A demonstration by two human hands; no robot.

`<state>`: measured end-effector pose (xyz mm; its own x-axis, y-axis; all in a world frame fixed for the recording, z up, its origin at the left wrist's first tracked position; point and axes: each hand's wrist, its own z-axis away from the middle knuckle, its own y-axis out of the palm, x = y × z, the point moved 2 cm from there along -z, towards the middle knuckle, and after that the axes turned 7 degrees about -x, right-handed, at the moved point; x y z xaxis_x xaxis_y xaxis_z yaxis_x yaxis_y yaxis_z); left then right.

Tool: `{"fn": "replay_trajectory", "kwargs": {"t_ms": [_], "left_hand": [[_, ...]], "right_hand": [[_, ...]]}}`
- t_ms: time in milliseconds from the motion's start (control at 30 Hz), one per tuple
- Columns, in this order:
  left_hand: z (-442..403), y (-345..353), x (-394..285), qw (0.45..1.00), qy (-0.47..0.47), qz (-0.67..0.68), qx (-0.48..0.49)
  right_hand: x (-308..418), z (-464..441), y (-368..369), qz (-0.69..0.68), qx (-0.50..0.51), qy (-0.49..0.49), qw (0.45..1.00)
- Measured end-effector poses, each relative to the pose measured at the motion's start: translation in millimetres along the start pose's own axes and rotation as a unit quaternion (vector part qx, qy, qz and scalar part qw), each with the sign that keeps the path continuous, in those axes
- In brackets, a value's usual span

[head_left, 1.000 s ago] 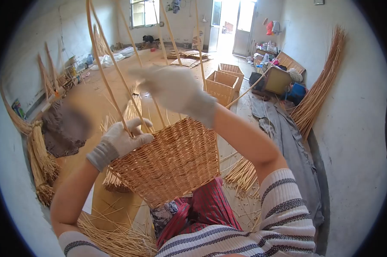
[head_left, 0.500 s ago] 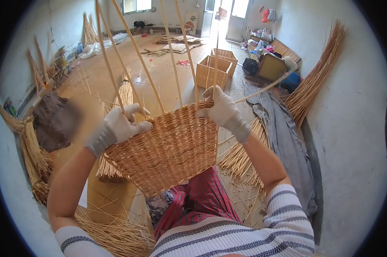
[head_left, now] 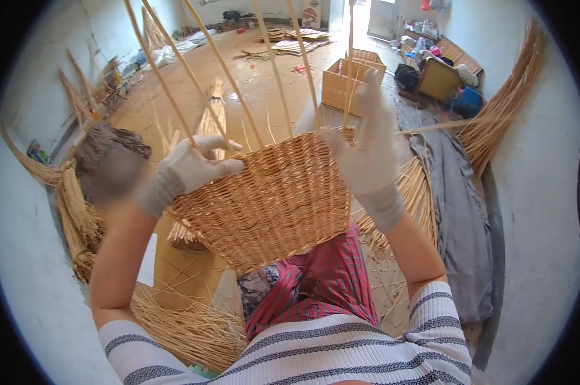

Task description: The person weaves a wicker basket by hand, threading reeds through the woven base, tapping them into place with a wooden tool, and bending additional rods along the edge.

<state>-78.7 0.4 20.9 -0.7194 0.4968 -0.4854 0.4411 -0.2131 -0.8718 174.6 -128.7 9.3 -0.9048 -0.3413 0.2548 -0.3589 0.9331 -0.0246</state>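
Observation:
A woven wicker panel (head_left: 270,199) is tilted above my lap, with several long bare stakes (head_left: 278,74) rising from its upper edge. My left hand (head_left: 190,168), in a pale glove, is closed on the panel's upper left edge, thumb on the near face. At the upper right corner is my right hand (head_left: 367,151), gloved too, its fingers stretched upward and slightly blurred beside the rightmost stake (head_left: 349,64). Its thumb side lies against or very close to the weave; I cannot tell whether it touches. A thin pale strand (head_left: 431,127) runs out to the right of that hand.
Wicker boxes (head_left: 342,83) stand on the floor ahead. Cane bundles lie by a grey cloth (head_left: 453,212) at right, and loose canes (head_left: 181,327) lie at lower left. A tall cane bundle (head_left: 511,96) leans on the right wall. Flat woven pieces (head_left: 299,42) lie farther back.
My right hand has gone from gripping the corner to fingers stretched upward. The panel and my left hand appear slightly higher and farther right, as the view has tilted down.

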Motion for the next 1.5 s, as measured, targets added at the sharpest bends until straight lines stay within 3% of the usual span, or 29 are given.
{"fn": "replay_trajectory", "kwargs": {"t_ms": [33, 100, 167, 233, 300, 333, 400, 467, 533, 567, 600, 633, 667, 700, 767, 867, 900, 933, 967, 1033, 1167, 1300, 1367, 1433, 1500], "left_hand": [[-1.1, 2.5, 3.1, 1.0, 0.016, -0.011, -0.006], [0.0, 2.9, 2.4, 0.999, 0.039, -0.016, -0.004], [7.9, 1.5, -6.2, 0.999, 0.043, -0.031, -0.006], [16.1, 1.3, -15.3, 0.997, 0.067, -0.034, -0.022], [13.6, 0.8, -12.2, 0.993, 0.096, -0.065, -0.038], [11.5, 2.2, -7.7, 0.988, 0.119, -0.084, -0.054], [7.3, 3.6, 1.1, 0.987, 0.141, -0.055, -0.057], [5.8, 3.1, 5.7, 0.993, 0.116, -0.007, -0.007], [4.6, 3.3, 12.3, 0.992, 0.112, 0.051, 0.014], [2.4, 2.5, 14.9, 0.987, 0.119, 0.109, 0.028], [-1.5, 2.7, 20.7, 0.986, 0.12, 0.114, 0.023], [-5.7, 4.0, 30.5, 0.982, 0.111, 0.149, 0.028], [-9.2, 4.7, 38.5, 0.977, 0.103, 0.184, 0.031], [-12.6, 4.1, 41.7, 0.977, 0.105, 0.182, 0.017], [-12.6, 4.0, 40.8, 0.985, 0.133, 0.114, 0.008], [-7.2, 6.6, 14.0, 0.972, 0.181, 0.146, -0.012], [-15.7, 8.6, 4.5, 0.949, 0.297, 0.074, -0.079], [-19.4, 8.9, 1.7, 0.946, 0.305, 0.074, -0.081], [-21.4, 14.1, 3.3, 0.972, 0.222, 0.069, -0.017], [-17.1, 8.9, -19.5, 0.994, 0.091, 0.012, 0.056], [-31.8, 24.6, -14.1, 0.991, 0.048, 0.112, 0.063], [-30.5, 24.6, -19.1, 0.998, 0.008, 0.048, 0.047], [-34.5, 28.7, -11.6, 0.99, 0.044, 0.134, 0.029], [-29.7, 24.2, -21.4, 0.99, 0.051, 0.132, 0.025], [-27.8, 24.7, -19.4, 0.979, 0.105, 0.174, 0.031]], "right_hand": [[12.2, -12.0, 1.6, -0.008, -0.004, 0.007, 1.0], [52.4, -53.0, 6.7, -0.127, 0.095, -0.122, 0.98], [89.8, -83.7, 42.4, -0.226, 0.347, 0.009, 0.91], [109.1, -103.3, 87.2, -0.177, 0.441, 0.072, 0.877], [132.3, -136.2, 110.6, -0.155, 0.404, 0.029, 0.901], [139.7, -154.4, 115.2, -0.244, 0.35, 0.035, 0.904], [126.8, -164.1, 101.6, -0.516, 0.365, 0.072, 0.772], [121.2, -172.3, 66.3, -0.422, 0.333, 0.172, 0.826], [46.8, -148.7, 105.3, -0.418, 0.215, 0.216, 0.856], [2.2, -129.9, 75.5, -0.118, 0.28, -0.079, 0.95], [-13.3, -96.4, 60.8, -0.455, 0.117, 0.181, 0.864], [-51.7, -54.7, 52.1, -0.34, 0.086, 0.248, 0.903], [-82.2, -6.7, 43.9, -0.337, 0.084, 0.349, 0.87], [-85.3, 32.8, 35.6, -0.424, 0.038, 0.371, 0.826], [-79.8, 69.3, 15.3, -0.461, 0.045, 0.461, 0.757], [-69.7, 63.1, 10.2, -0.506, 0.038, 0.462, 0.727], [-71.0, 62.7, 9.6, -0.504, 0.032, 0.458, 0.732], [-73.6, 65.0, 12.9, -0.501, 0.032, 0.469, 0.727], [-75.5, 66.2, 15.8, -0.5, 0.033, 0.479, 0.721], [-76.5, 62.9, 18.1, -0.509, 0.037, 0.46, 0.727], [-76.3, 59.6, 20.6, -0.511, 0.038, 0.436, 0.74], [-55.3, 33.9, 21.2, -0.43, 0.028, 0.448, 0.783], [-19.2, 0.1, 10.5, -0.38, 0.156, 0.229, 0.883], [38.7, -42.9, 11.9, -0.189, 0.263, -0.006, 0.946], [42.3, -76.8, 50.0, -0.166, 0.355, 0.1, 0.914]]}}
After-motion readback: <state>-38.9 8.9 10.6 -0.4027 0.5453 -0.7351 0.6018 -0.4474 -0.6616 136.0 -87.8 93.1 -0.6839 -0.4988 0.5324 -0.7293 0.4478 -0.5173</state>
